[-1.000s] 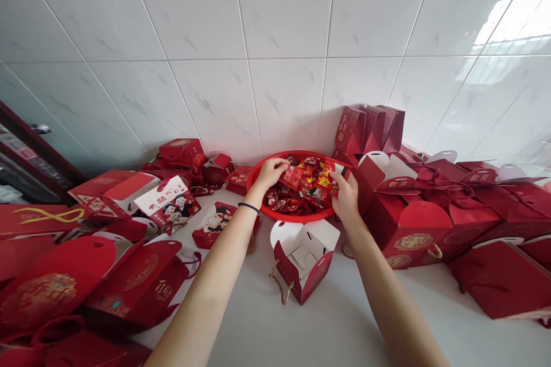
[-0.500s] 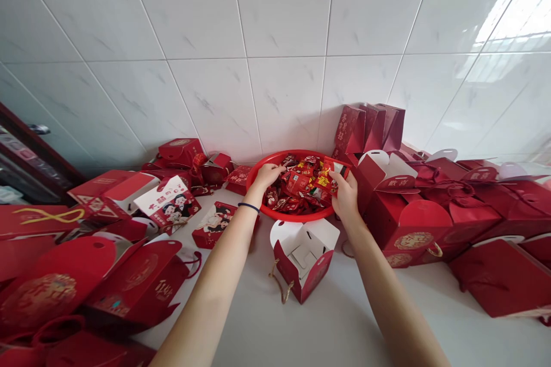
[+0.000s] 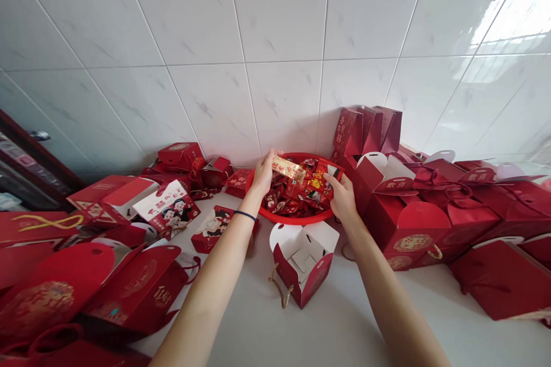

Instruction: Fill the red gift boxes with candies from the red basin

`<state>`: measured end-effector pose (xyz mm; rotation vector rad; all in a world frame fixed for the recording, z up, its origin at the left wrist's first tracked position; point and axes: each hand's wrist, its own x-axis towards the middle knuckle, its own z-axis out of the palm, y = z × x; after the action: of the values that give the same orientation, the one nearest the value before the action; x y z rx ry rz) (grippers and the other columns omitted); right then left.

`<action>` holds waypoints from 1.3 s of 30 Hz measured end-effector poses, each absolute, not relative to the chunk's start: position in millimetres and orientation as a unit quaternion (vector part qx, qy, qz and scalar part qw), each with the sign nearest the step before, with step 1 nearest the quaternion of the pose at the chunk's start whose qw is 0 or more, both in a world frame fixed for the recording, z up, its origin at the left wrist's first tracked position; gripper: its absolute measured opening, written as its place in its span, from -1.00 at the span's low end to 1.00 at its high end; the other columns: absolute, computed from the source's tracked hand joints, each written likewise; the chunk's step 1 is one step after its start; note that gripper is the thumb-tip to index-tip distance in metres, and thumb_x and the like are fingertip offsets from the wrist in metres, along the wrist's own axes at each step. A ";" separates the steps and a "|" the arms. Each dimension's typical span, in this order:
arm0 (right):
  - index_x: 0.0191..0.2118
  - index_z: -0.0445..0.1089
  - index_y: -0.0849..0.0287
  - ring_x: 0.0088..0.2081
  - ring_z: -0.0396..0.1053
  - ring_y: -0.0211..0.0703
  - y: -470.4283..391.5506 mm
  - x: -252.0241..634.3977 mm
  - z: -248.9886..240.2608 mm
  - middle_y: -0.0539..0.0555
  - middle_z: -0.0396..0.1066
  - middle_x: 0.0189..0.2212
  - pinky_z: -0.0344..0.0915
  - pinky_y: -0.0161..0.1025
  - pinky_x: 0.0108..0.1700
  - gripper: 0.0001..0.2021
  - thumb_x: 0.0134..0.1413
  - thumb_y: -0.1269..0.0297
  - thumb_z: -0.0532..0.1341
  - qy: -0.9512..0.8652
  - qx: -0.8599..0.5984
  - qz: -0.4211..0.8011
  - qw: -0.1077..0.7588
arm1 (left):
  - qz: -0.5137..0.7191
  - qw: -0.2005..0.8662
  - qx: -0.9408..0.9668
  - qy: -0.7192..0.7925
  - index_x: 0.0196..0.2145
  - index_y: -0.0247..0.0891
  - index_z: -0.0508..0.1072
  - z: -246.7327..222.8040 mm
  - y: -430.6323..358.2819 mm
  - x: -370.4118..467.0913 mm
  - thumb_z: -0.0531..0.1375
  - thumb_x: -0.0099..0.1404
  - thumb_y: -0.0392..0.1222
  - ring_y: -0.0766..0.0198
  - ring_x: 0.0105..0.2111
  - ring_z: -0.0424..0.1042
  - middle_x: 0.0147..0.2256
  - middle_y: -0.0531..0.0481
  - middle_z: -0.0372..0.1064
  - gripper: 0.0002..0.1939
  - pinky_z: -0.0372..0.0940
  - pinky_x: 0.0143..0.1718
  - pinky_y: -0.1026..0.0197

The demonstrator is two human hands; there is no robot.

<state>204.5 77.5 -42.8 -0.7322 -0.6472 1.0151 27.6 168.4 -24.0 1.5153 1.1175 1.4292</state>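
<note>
My left hand (image 3: 263, 174) is closed on one end of a gold packet (image 3: 286, 168) with red characters, held over the left part of a red plastic basin (image 3: 275, 220). Wrapped red sweets (image 3: 297, 188) fill the basin. At its right side my right hand (image 3: 342, 192) pinches a red snack packet (image 3: 317, 181) with yellow print. Just in front of the basin stands an open red gift box (image 3: 316, 275) with white inner flaps and a rope handle; its visible inside is bare white card.
Red gift boxes (image 3: 142, 278) crowd the left side, one with a cartoon couple on its card (image 3: 172, 209). More boxes (image 3: 413, 226) are stacked at the right, with tall red bags (image 3: 365, 132) behind. A white tiled wall (image 3: 284, 92) rises behind the basin.
My left hand has come up from the sweets with the gold packet in its fingers. My right hand keeps its red packet, which has shifted slightly left and lower.
</note>
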 end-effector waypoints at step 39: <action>-0.32 0.51 0.17 -0.37 0.55 -0.03 56.0 207.7 -18.7 0.04 0.62 -0.37 0.53 -0.10 -0.29 -0.61 -0.45 0.39 0.50 -0.390 -0.349 0.440 0.730 | 0.347 0.310 0.731 0.499 -0.39 -0.21 0.62 -28.7 155.6 -9.1 0.37 -0.03 -0.24 0.02 -0.17 0.57 -0.26 -0.08 0.63 -0.83 0.40 0.00 0.07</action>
<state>207.7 56.0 -18.7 -0.7689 -0.8597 0.9683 -9.1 155.6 -28.7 1.9303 1.3177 0.9172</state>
